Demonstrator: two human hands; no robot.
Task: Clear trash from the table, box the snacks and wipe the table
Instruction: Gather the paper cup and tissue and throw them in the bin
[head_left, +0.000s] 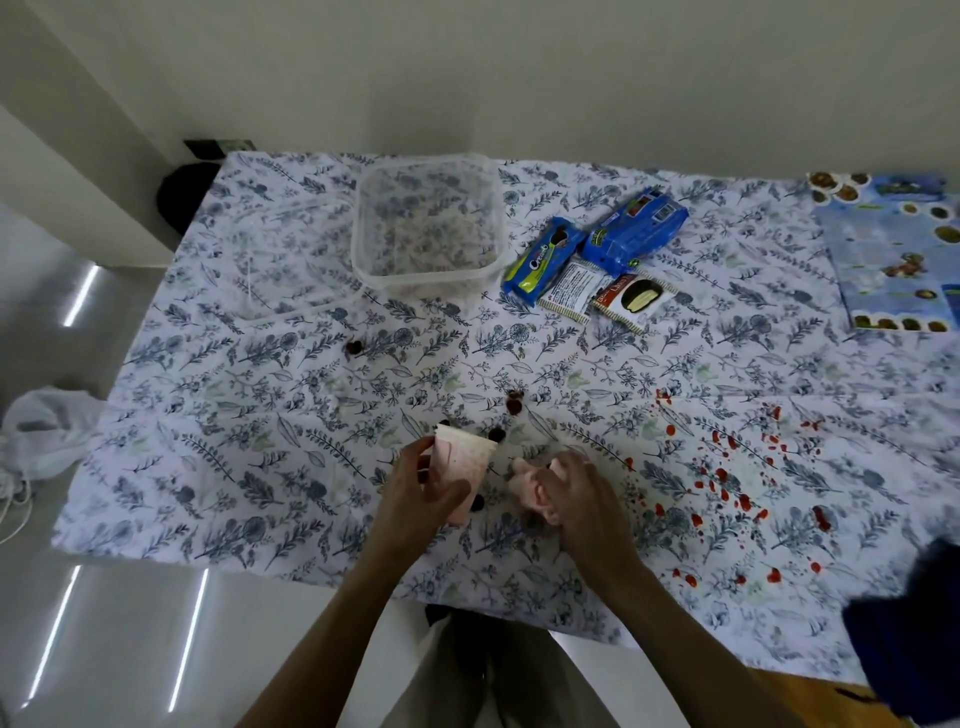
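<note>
Trash-clearing seems to be the step in hand. At the near bench (249, 447) edge the left hand (423, 499) curls round a paper cup (462, 460), and the right hand (579, 493) clutches a crumpled pink wad (522, 480). The next move is probably to stuff the wad into the cup, then gather the dark crumbs (514, 402) beyond. Farther off, the snack packs (597, 260) lie unboxed right of the clear box (363, 260).

Snack packs (592, 260) right of container (426, 223).
</note>
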